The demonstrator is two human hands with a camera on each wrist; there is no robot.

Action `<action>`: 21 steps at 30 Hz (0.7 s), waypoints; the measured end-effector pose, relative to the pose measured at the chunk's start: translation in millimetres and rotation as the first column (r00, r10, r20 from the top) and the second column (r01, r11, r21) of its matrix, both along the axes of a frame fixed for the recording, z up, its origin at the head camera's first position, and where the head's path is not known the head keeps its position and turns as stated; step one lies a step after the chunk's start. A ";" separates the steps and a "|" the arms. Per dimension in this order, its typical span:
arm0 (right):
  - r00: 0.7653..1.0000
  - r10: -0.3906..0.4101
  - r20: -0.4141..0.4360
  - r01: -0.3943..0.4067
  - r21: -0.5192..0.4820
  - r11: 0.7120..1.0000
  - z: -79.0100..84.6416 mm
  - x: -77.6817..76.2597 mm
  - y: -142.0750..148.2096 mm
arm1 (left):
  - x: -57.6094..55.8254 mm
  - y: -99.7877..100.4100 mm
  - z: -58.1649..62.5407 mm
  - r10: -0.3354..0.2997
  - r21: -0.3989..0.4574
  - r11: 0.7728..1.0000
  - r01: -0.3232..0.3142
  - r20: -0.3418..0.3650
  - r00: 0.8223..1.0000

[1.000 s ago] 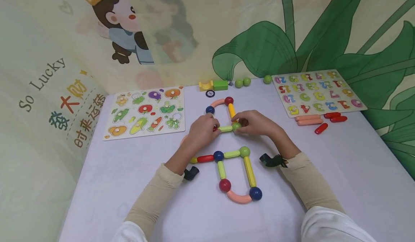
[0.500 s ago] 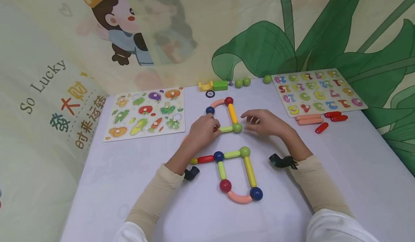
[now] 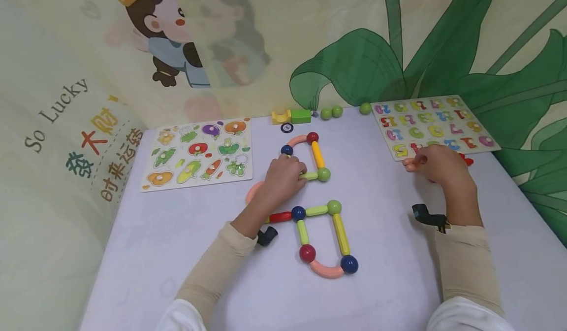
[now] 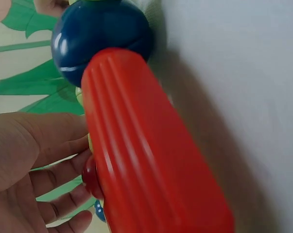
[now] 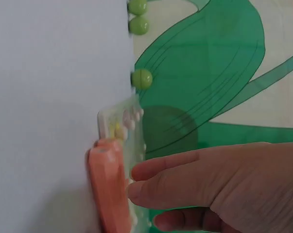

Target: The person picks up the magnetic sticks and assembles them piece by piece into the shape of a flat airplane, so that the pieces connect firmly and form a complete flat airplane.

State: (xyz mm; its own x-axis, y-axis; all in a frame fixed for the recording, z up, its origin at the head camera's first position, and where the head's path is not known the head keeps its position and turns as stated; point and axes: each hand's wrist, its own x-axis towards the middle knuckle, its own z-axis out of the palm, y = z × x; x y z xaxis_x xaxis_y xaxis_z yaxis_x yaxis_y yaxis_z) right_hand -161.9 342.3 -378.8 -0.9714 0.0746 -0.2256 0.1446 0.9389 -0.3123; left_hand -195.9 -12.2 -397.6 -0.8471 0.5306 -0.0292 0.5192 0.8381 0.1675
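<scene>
My left hand (image 3: 285, 177) lies over the near left part of the upper stick-and-ball figure, fingertips at its light green rod (image 3: 311, 176). In the left wrist view its fingers are loosely extended beside a red ball (image 4: 91, 177), partly hidden by a large red rod (image 4: 141, 145) in front. That figure also has a green ball (image 3: 324, 174), a yellow rod (image 3: 318, 154) and a red ball (image 3: 312, 137). My right hand (image 3: 443, 165) reaches over the salmon rods (image 3: 408, 165) at the number board; in the right wrist view, thumb and index point toward the rods (image 5: 109, 187), apart from them.
A second figure with a blue ball (image 3: 349, 264) lies nearer. A vegetable puzzle board (image 3: 148, 171) is at left, a number board (image 3: 493, 146) at back right. Green balls (image 3: 365, 108) and a green block (image 3: 301, 116) line the wall. A red rod (image 3: 467, 159) shows behind my right hand.
My right hand has let go of the green ball and moved right to the salmon rods, covering some red rods. My left hand has shifted slightly right along the upper figure.
</scene>
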 end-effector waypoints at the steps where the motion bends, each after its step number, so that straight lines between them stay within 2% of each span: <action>1: 1.000 -0.009 0.014 0.010 -0.008 1.000 -0.6 0.5 1.0 | -0.1 0.8 0.4 -0.001 -0.005 1.000 0.001 0.000 1.000; 4: 0.999 -0.032 0.032 0.032 -0.023 0.999 -4.4 -0.1 1.4 | 0.2 3.1 1.5 -0.007 -0.009 1.000 0.007 0.004 1.000; 8: 1.000 -0.010 -0.013 0.010 -0.004 1.000 -11.9 -4.3 -1.3 | 1.3 4.4 2.0 -0.004 -0.009 1.000 0.004 0.017 1.000; 13: 0.993 0.111 -0.047 -0.110 0.027 0.994 -16.7 -12.0 -19.5 | 1.0 5.2 0.6 0.001 -0.005 1.000 -0.001 0.017 1.000; 17: 0.963 0.252 -0.091 -0.249 0.042 0.968 -21.4 -19.5 -55.1 | 0.4 6.6 0.0 -0.008 -0.003 1.000 0.008 0.015 1.000; 21: 0.914 0.386 -0.128 -0.384 0.044 0.922 -25.4 -27.8 -93.1 | -0.4 7.4 -0.6 -0.010 0.000 1.000 0.010 0.019 1.000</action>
